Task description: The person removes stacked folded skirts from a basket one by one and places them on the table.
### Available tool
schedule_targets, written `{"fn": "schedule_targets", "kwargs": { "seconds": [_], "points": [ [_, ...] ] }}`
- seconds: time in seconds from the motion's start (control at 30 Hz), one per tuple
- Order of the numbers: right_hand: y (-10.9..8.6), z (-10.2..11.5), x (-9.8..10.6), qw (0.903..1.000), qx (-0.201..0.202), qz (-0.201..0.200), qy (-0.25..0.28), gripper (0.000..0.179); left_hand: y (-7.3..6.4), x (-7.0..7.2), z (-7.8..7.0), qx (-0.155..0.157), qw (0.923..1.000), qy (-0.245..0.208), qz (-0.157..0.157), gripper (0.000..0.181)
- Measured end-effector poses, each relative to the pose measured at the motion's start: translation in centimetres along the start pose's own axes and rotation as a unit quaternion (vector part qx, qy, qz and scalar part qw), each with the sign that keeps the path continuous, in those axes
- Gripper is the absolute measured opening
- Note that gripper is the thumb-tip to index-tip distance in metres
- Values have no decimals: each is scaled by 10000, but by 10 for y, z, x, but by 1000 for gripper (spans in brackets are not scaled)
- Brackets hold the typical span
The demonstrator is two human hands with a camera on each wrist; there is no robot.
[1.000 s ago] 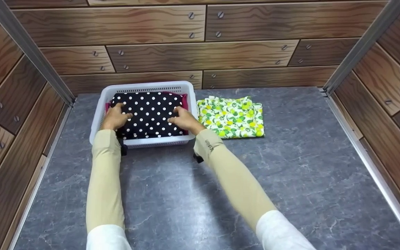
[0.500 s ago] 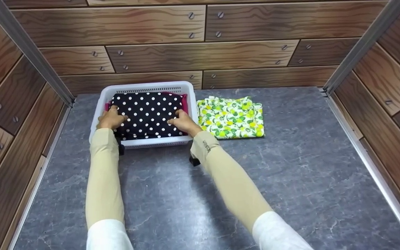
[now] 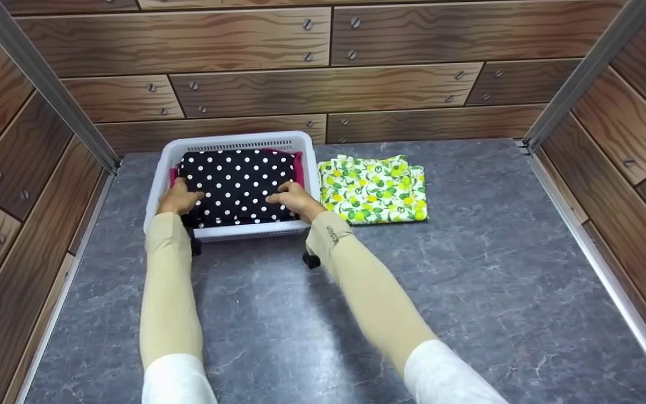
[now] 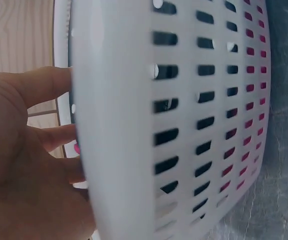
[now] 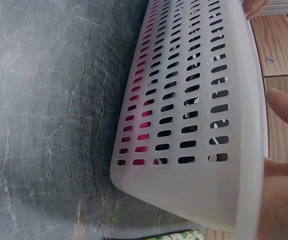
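1. Two hands, left hand (image 3: pixel 177 198) and right hand (image 3: pixel 295 200), fingers loosely apart, at left and right ends of folded black white-dotted cloth (image 3: pixel 239 182) inside a white plastic basket (image 3: pixel 244 229).
2. Left wrist view: rim hides fingertips.

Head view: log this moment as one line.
left hand: at left end of dotted cloth; right hand: at its right end; dotted cloth: in basket, above pink cloth; lemon-print cloth: folded, beside basket

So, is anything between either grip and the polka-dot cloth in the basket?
Nothing visible: in the head view, the left grip and right grip both reach in over the rim of the white basket to the polka-dot cloth. The lemon-print cloth lies outside, on the basket's right, not between.
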State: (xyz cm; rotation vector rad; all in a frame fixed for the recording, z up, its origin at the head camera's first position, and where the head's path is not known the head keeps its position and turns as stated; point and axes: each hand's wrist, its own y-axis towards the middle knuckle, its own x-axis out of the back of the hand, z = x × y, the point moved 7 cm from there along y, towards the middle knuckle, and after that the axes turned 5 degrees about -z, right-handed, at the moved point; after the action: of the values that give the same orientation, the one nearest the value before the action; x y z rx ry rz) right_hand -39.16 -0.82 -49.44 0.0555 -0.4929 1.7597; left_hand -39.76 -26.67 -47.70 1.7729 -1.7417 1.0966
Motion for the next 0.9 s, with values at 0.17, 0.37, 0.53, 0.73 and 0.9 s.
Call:
{"fn": "schedule_targets", "kwargs": {
  "seconds": [0.17,0.37,0.53,0.73,0.9],
  "points": [
    [3,-1,-1,9995,-22,-25,321,51,0,0,0,-13,9994,-332,-35,75],
    [5,-2,-1,9993,-72,-49,369,49,1,-4,0,-55,9993,-356,-50,70],
    [7,-2,-3,9991,-24,-6,429,37,3,-2,2,14,9992,-343,-199,68],
    [8,-4,-2,9989,-44,-49,465,26,3,-6,0,26,9982,-601,-46,66],
    [9,-3,-3,9989,19,-121,443,30,3,-8,1,-41,9991,-424,92,64]
  ]
}}
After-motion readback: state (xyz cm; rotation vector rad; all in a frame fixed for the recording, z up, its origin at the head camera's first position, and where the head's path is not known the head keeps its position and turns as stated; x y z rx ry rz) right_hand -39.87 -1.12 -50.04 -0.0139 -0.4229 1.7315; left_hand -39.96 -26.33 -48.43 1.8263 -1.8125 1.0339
